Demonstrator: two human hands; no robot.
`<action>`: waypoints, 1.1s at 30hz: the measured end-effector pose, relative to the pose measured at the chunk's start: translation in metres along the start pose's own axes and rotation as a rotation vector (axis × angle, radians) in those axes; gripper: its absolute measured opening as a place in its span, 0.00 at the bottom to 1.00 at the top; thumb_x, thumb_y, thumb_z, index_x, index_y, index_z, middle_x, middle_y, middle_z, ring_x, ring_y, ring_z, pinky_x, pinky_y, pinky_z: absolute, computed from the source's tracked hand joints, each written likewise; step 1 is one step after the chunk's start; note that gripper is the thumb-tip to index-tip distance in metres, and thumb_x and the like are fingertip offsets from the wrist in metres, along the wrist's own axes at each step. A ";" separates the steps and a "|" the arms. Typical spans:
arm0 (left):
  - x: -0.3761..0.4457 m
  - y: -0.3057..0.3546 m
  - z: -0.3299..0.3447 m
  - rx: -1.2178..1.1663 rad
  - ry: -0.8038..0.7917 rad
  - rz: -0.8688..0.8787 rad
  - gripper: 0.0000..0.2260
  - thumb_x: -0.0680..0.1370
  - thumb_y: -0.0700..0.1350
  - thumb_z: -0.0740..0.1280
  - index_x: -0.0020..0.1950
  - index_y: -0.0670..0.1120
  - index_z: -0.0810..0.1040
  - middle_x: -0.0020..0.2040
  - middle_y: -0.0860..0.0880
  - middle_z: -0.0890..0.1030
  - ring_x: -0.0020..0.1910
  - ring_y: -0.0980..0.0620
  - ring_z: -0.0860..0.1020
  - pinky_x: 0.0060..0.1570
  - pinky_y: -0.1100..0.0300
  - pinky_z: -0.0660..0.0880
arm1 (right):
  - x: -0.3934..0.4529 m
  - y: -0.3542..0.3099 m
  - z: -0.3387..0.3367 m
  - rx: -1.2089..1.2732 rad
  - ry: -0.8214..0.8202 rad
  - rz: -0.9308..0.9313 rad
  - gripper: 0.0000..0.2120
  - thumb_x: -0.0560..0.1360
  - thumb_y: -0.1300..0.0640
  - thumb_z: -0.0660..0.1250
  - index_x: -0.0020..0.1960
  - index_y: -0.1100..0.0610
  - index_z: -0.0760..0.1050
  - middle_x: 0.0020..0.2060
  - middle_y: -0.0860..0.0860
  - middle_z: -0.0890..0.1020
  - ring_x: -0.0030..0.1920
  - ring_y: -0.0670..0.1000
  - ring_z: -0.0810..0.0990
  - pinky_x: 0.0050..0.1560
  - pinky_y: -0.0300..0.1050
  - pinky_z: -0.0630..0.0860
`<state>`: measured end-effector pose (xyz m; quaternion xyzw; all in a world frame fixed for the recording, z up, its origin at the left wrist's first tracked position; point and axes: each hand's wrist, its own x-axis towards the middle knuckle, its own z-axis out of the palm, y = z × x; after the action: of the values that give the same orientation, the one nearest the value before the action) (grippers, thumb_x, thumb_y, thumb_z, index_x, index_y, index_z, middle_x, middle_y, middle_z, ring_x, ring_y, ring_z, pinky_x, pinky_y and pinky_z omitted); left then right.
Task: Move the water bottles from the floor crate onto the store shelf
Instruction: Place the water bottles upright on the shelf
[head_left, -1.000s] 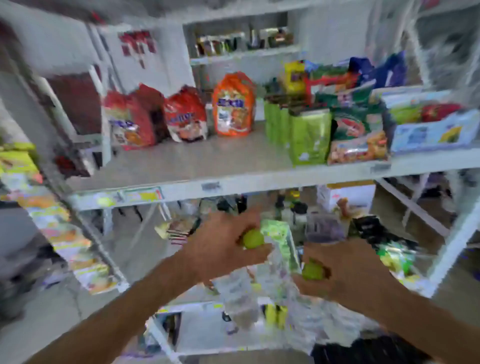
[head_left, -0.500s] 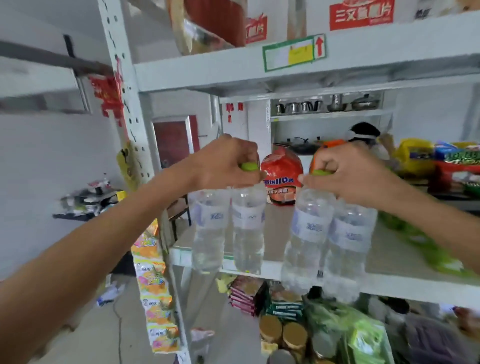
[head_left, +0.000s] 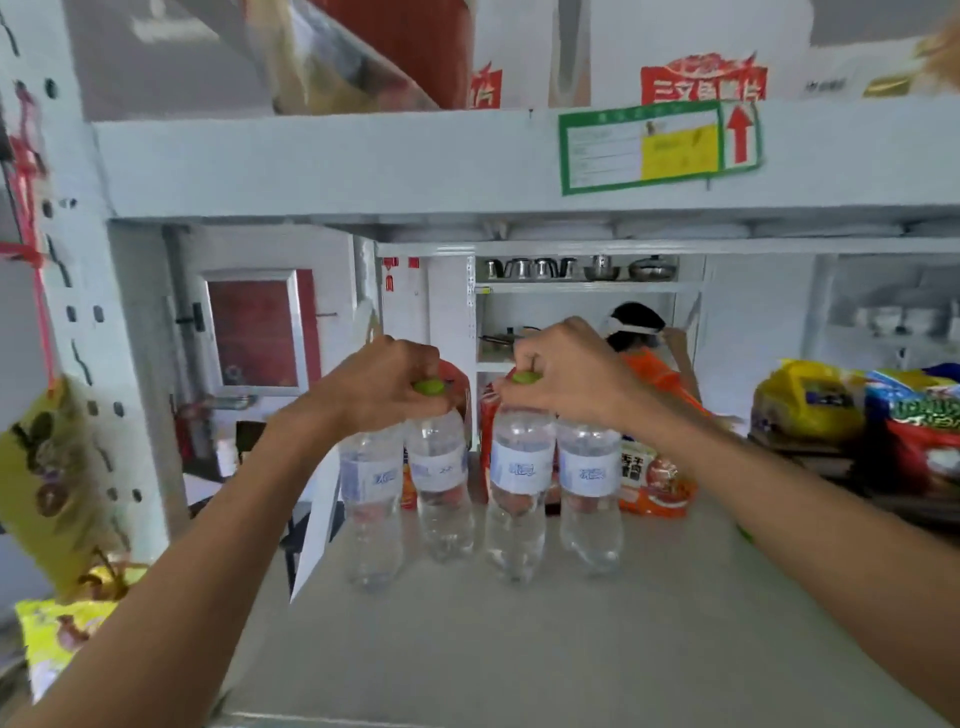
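My left hand (head_left: 382, 387) grips two clear water bottles (head_left: 410, 493) by their green-capped necks. My right hand (head_left: 566, 376) holds another pair of water bottles (head_left: 553, 493) the same way. All of them have white-blue labels and stand upright side by side, their bases at or just above the grey shelf board (head_left: 545, 649), well in from its front edge. Whether the bases touch the board I cannot tell. The floor crate is out of view.
Red and orange snack bags (head_left: 654, 480) stand right behind the bottles. Yellow and red bags (head_left: 857, 415) fill the shelf's right side. The upper shelf beam (head_left: 363, 161) with a price tag runs overhead. A white upright post (head_left: 78, 312) stands left. A person in orange is behind the rack.
Both hands lifted the bottles from below the shelf up and forward over the board, then brought them down deeper onto the shelf. My view rose and moved closer.
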<state>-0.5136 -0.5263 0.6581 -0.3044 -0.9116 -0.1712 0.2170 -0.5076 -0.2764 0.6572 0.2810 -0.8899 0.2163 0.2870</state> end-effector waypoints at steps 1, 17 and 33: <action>0.004 -0.010 0.002 -0.034 0.003 0.007 0.18 0.77 0.49 0.76 0.31 0.63 0.75 0.30 0.68 0.78 0.31 0.65 0.76 0.35 0.62 0.66 | 0.005 0.006 0.008 -0.018 0.010 -0.017 0.22 0.70 0.41 0.72 0.32 0.61 0.77 0.25 0.56 0.76 0.27 0.47 0.68 0.39 0.43 0.72; 0.000 -0.028 0.039 0.080 0.392 -0.066 0.18 0.85 0.58 0.59 0.48 0.52 0.85 0.39 0.53 0.83 0.38 0.48 0.82 0.42 0.52 0.81 | 0.014 0.032 0.038 -0.095 0.163 0.045 0.18 0.79 0.36 0.72 0.42 0.51 0.85 0.22 0.43 0.74 0.24 0.41 0.73 0.31 0.39 0.61; -0.089 0.036 0.036 0.068 0.590 -0.034 0.22 0.82 0.55 0.62 0.70 0.42 0.73 0.67 0.41 0.74 0.67 0.42 0.71 0.65 0.50 0.70 | -0.139 -0.037 -0.029 0.122 0.440 0.240 0.18 0.85 0.49 0.66 0.73 0.50 0.71 0.69 0.43 0.80 0.73 0.44 0.77 0.75 0.52 0.74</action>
<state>-0.4373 -0.5256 0.5902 -0.2185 -0.8193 -0.2255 0.4797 -0.3789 -0.2365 0.5988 0.1363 -0.8183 0.3581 0.4284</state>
